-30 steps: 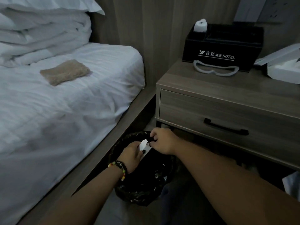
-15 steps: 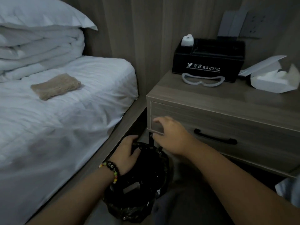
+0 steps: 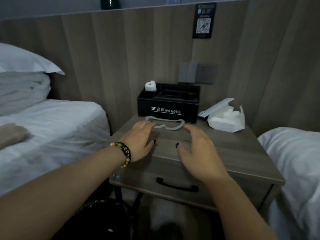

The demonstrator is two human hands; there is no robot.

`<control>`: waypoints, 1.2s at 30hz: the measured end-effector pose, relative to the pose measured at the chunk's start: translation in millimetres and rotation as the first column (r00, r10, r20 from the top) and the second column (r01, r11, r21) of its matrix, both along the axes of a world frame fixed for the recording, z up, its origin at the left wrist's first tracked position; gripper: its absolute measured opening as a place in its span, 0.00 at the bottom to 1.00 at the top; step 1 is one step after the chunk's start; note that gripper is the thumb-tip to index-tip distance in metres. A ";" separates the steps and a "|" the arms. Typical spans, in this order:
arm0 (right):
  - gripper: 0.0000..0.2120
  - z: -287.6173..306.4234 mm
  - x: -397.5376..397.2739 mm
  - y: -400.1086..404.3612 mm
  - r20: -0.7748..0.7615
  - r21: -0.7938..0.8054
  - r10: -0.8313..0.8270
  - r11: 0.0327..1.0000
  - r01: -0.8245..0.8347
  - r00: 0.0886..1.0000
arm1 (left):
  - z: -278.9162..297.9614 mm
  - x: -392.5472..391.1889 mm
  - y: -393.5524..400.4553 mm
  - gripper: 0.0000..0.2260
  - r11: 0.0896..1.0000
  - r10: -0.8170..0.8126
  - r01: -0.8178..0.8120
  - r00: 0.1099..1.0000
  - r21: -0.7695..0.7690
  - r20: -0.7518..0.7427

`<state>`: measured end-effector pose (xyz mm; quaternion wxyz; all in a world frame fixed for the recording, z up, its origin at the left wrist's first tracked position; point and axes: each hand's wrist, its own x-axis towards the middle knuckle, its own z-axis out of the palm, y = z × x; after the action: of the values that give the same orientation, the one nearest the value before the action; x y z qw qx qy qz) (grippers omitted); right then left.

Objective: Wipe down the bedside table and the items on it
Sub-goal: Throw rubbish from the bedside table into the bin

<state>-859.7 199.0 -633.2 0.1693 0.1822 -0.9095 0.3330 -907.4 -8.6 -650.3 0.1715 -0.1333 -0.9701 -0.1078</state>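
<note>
Black-lined bin (image 3: 103, 220) sits on the floor, low and left of the bedside table (image 3: 242, 153), partly under its front-left corner. Bedside table is grey wood-grain, one drawer with a black bar handle (image 3: 177, 185) on the front, standing between two white beds: left bed (image 3: 52, 135) touching or just beside its left edge, right bed (image 3: 294, 161) at its right edge. Both forearms reach in from the bottom of frame over the table's front half. Left hand (image 3: 141, 140), beaded bracelet (image 3: 123, 153) at the wrist, palm down, fingers spread and relaxed, holding nothing; its fingertips reach the left end of the goggles, contact can't be confirmed. Right hand (image 3: 199, 151) is just right of it, palm down, fingers loosely extended, also holding nothing, hovering or resting on the table top, can't tell which; fingertips stop near the goggles' right end. Clear goggles (image 3: 165, 124) lie flat on the table, mid-depth, directly in front of the black hotel organiser box (image 3: 168, 108). Box stands at the table's back edge against the wood wall panel, white small item (image 3: 150, 86) in its back-left compartment. White open carton (image 3: 226, 119) sits at the table's back-right, just right of the box. Tan folded cloth (image 3: 12, 134) lies on the left bed, well apart from the table. Grey outlet plate (image 3: 197, 73) on the wall above the box.
</note>
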 end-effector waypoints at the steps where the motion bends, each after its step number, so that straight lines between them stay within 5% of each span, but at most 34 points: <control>1: 0.27 -2.5 -5.0 3.2 0.008 0.012 -0.008 1.000 0.008 1.000 | 1.2 -13.3 4.4 0.26 1.000 0.012 -0.012 1.000 0.007 0.005; 8: 0.24 -3.7 -45.0 13.2 0.085 -0.131 -0.079 0.987 0.090 0.993 | 1.8 -89.4 13.8 0.27 0.976 0.178 -0.185 0.982 0.114 0.070; 17: 0.23 -5.4 -69.9 -0.2 0.111 -0.159 -0.027 0.986 0.044 0.993 | 0.7 -136.1 -10.2 0.18 0.765 0.522 -0.578 0.815 0.282 0.253; 21: 0.21 -1.1 -75.9 3.8 0.154 -0.282 -0.054 0.955 0.096 0.987 | 8.2 -129.0 -9.1 0.09 0.787 0.478 -0.539 0.841 0.302 0.255; 25: 0.21 0.9 -76.0 8.0 0.159 -0.346 -0.055 0.932 0.108 0.986 | 14.5 -113.6 -4.1 0.08 0.705 0.381 -0.461 0.887 0.539 0.259; 32: 0.25 -10.0 -73.4 5.3 0.225 -0.436 -0.104 0.878 0.196 0.969 | 45.7 -66.3 11.0 0.00 0.715 0.240 -0.206 0.970 0.668 0.043; 36: 0.25 -10.5 -71.9 8.9 0.283 -0.565 -0.115 0.782 0.262 0.952 | 61.5 -34.6 17.6 0.06 0.666 0.149 -0.073 0.988 0.743 -0.036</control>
<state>-931.6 207.9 -643.7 0.1427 -0.0131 -0.7853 0.6023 -942.1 9.0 -588.8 0.2620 0.0020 -0.8407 -0.4738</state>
